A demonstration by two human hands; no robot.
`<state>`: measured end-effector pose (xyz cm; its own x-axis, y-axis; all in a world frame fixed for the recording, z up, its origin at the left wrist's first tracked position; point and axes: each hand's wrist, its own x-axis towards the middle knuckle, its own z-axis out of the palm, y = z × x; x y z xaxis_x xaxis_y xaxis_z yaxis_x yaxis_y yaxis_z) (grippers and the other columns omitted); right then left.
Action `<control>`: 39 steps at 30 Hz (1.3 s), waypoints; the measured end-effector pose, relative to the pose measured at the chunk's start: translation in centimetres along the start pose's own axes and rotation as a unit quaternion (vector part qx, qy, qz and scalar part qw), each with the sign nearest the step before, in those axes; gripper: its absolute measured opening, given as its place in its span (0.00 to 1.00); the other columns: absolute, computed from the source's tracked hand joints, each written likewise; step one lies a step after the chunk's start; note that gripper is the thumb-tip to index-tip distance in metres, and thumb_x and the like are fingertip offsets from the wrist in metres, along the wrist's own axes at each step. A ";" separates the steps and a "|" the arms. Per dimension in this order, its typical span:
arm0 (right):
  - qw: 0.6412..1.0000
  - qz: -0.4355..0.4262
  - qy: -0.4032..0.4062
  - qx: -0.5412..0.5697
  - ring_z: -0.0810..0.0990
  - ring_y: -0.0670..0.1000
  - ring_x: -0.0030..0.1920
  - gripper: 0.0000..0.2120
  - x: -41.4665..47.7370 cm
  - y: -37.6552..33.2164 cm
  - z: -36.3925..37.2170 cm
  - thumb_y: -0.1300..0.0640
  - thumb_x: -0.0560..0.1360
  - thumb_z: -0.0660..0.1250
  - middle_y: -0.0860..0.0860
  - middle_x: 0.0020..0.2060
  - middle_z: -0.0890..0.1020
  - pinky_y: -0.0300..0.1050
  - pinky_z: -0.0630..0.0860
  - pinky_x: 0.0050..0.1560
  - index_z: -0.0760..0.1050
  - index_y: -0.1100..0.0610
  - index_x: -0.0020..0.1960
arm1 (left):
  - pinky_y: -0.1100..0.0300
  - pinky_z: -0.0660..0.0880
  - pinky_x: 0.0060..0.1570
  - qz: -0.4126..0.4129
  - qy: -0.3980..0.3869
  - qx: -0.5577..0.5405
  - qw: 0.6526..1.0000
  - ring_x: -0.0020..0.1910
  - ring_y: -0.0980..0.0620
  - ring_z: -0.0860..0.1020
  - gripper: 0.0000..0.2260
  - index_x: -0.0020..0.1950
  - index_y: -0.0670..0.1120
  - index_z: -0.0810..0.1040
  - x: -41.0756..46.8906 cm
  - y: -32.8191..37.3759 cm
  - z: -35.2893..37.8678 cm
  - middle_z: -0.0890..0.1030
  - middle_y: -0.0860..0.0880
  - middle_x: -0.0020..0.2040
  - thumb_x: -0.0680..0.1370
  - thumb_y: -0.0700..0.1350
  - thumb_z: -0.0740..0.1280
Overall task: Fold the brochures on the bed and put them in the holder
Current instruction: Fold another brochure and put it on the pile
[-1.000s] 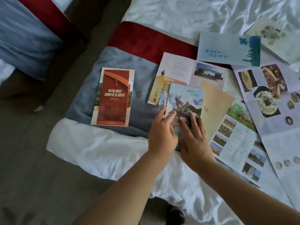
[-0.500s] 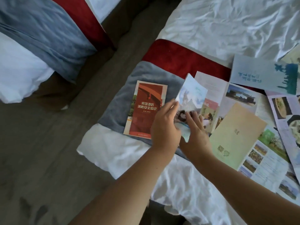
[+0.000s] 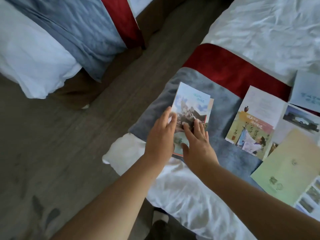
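Observation:
A folded brochure with blue sky and a dark statue (image 3: 190, 104) lies on the grey bed runner (image 3: 223, 108), on top of the red brochure, of which only a thin edge shows. My left hand (image 3: 161, 134) rests at the brochure's left edge with fingers straight. My right hand (image 3: 197, 142) lies flat on its lower half, fingers spread. To the right an unfolded brochure with a yellow panel and a figure (image 3: 252, 129) lies open. A pale yellow-green brochure (image 3: 287, 168) lies further right. No holder is in view.
More open brochures lie at the right edge of the bed (image 3: 263, 32), among them a pale blue one (image 3: 306, 94). A second bed (image 3: 43, 40) with grey and red runner stands at upper left. A dark floor strip (image 3: 86, 135) separates the beds.
Both hands lifted the folded sky brochure from among the open ones, carried it left and laid it on the red brochure. The view has turned left.

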<state>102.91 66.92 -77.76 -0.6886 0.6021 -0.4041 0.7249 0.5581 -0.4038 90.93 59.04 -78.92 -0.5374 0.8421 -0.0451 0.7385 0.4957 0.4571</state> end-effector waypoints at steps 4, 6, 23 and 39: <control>0.999 0.010 -0.006 -0.053 0.36 0.57 0.82 0.34 -0.9 0.0 0.3 0.46 0.86 0.57 0.57 0.83 0.38 0.49 0.34 0.78 0.44 0.50 0.84 | 0.50 0.76 0.66 0.017 -0.050 0.023 0.998 0.76 0.41 0.69 0.34 0.79 0.41 0.68 -0.1 -0.6 0.4 0.64 0.40 0.81 0.76 0.46 0.76; 0.996 0.013 -0.007 -0.092 0.34 0.57 0.82 0.33 -1.3 0.2 0.4 0.44 0.86 0.52 0.58 0.82 0.37 0.51 0.33 0.79 0.40 0.50 0.84 | 0.49 0.74 0.68 0.028 -0.062 0.034 0.997 0.76 0.41 0.68 0.33 0.79 0.41 0.67 -0.1 -0.5 0.5 0.63 0.41 0.81 0.77 0.48 0.75; 0.991 0.047 0.119 0.027 0.73 0.57 0.71 0.24 1.7 0.7 -3.1 0.63 0.81 0.62 0.50 0.75 0.70 0.55 0.78 0.62 0.69 0.52 0.76 | 0.47 0.54 0.80 0.053 -0.119 0.133 0.983 0.83 0.43 0.49 0.30 0.84 0.46 0.52 1.7 0.4 -0.1 0.47 0.45 0.85 0.84 0.51 0.57; 0.981 -0.013 0.055 -0.187 0.44 0.55 0.83 0.33 2.6 4.7 1.7 0.44 0.85 0.41 0.56 0.84 0.47 0.56 0.46 0.82 0.45 0.60 0.84 | 0.48 0.44 0.81 0.141 -0.226 0.174 0.948 0.82 0.49 0.36 0.32 0.84 0.45 0.39 4.5 -0.6 0.9 0.34 0.48 0.83 0.85 0.55 0.48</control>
<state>104.50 70.15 -82.09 -0.7162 0.6313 -0.2976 0.6768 0.7323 -0.0755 88.43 62.71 -80.23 -0.1268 0.9175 -0.3771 0.9586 0.2111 0.1912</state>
